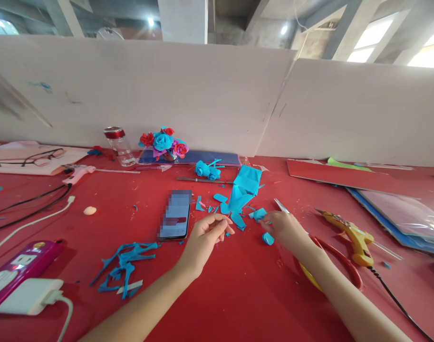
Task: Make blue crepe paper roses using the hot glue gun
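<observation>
Head view: right hand (286,230) right beside a blue paper piece (258,213), fingertips obscured, grip impossible to tell! Left hand (205,235) curls, thumb against fingers; anything pinched there, I can't tell. Scissors (345,261) half-covered by the right arm. Behind, a small pot (171,157) holds paper flowers (163,141); the lidded bottle's (122,148) contents are unclear.

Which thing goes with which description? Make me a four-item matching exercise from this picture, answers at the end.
Column 1
1. Phone
2. Eyeglasses
3. Right hand
4. Bottle

Column 2
A. Topped by a red lid
B. Close by small blue paper pieces
C. Lying screen-up on the red table
D. Resting on papers at far left

Pairs: 1-C, 2-D, 3-B, 4-A
</observation>
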Demonstrator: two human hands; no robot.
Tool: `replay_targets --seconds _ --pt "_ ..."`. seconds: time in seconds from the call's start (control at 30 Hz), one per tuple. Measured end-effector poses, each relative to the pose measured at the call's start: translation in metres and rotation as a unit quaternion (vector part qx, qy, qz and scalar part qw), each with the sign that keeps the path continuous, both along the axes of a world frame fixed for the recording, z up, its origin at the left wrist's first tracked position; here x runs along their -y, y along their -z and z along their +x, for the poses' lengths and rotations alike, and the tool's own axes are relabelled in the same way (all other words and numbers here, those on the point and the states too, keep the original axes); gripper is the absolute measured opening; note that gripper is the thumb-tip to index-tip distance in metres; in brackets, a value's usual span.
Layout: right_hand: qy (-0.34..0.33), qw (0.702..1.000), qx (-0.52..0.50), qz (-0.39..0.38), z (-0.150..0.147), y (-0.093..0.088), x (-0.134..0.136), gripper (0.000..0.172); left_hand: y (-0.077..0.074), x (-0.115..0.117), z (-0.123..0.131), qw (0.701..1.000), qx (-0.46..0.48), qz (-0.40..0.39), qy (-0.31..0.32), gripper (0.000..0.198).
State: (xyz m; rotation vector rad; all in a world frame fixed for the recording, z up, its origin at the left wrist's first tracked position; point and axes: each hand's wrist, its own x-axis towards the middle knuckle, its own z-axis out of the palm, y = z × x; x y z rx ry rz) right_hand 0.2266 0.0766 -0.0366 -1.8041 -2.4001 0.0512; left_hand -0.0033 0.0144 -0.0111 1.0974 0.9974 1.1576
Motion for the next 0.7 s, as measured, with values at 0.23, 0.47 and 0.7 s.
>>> replay_targets --seconds 0.23,0.47,0.7 --pt "0.074 0.997 0.030 0.003 -0.013 -0.008 0.004 0.028 0.001 -0.002 -0.001 1.000 -0.002 -0.008 -0.001 0.016" --pt "0.041 0.999 0.025 0.000 -0.021 -0.008 0.007 0.023 -0.002 -0.001 -0.001 1.000 0.008 -0.011 -0.006 0.017" --pt "0.035 0.999 -0.034 -0.008 -0.005 -0.001 0.002 0.022 -0.004 0.000 -0.001 1.000 0.023 -0.008 0.000 0.015"
